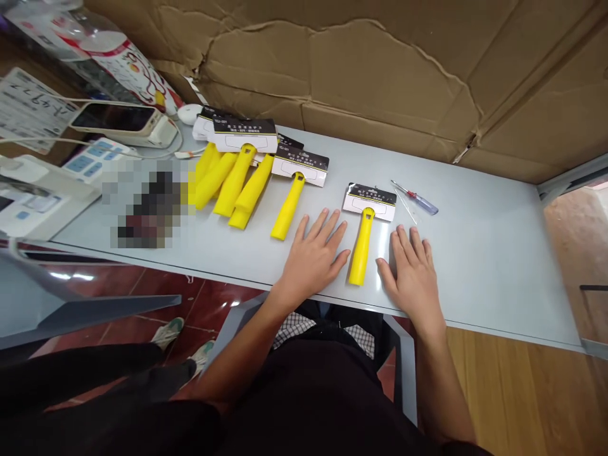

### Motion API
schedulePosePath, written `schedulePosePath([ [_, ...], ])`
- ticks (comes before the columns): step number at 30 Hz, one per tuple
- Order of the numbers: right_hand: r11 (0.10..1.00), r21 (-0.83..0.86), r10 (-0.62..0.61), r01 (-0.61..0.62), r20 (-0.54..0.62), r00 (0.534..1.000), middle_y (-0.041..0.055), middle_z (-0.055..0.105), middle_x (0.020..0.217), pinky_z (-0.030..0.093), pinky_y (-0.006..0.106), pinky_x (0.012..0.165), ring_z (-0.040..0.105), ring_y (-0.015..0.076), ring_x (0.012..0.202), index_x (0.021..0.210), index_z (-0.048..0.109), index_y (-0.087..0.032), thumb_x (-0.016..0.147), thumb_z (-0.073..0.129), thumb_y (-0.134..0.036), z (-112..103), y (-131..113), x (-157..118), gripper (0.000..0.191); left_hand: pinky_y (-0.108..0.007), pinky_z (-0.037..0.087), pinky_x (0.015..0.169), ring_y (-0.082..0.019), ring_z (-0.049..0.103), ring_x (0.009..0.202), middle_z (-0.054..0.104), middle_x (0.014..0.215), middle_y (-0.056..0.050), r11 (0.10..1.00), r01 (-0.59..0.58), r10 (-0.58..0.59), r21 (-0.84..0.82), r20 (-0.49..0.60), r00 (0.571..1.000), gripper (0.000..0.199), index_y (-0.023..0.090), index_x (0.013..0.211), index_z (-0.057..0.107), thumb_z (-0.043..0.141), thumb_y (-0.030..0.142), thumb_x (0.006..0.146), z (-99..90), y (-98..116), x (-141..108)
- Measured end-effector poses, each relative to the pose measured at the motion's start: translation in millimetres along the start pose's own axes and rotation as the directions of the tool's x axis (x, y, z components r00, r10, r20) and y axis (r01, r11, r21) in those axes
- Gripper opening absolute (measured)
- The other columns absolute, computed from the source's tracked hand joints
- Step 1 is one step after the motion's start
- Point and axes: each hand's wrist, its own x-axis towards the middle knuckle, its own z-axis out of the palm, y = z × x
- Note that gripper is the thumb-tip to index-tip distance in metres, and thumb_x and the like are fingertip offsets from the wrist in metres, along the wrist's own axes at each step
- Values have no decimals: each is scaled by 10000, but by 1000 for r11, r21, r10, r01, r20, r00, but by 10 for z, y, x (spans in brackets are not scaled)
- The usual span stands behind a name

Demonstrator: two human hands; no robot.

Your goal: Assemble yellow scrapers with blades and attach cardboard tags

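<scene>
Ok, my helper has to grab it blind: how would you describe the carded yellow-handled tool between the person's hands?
On the pale grey desk against the cardboard, find the yellow-handled tools in card packs. The rightmost pack lies alone between the left hand and right hand, with a small screwdriver just beyond its card.

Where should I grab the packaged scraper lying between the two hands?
Take its yellow grip around the middle, from above, with the right hand: the grip lies flat, its end pointing toward the person, slim enough to wrap, while the card head is wide and thin.
</scene>
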Motion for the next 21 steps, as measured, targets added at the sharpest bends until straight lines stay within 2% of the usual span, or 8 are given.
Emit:
schedulePosePath([
  [15, 1000, 7, -6, 7, -25, 1000, 166, 418, 1733, 260, 634, 1325, 288, 398, 1652, 1623, 474, -77, 1130, 391, -483, 17, 8, 4, 644, -650, 249, 1324, -371, 308, 1658, 377, 1765, -158, 999, -2, 2, 32, 5, 1000, 562, 141, 1594, 507, 447, 410, 1105, 2, 7, 12],
  [21, 1000, 16, -18, 19, -37, 999, 177, 428, 1726, 267, 640, 1319, 298, 409, 1646, 1617, 477, -75, 1126, 404, -480, 29, 23, 8, 641, -648, 280, 1322, -385, 359, 1633, 468, 1712, -166, 998, -52, 51, 32, 26, 998, 501, 131, 1519, 601, 488, 369, 1094, -97, -11, -58],
])
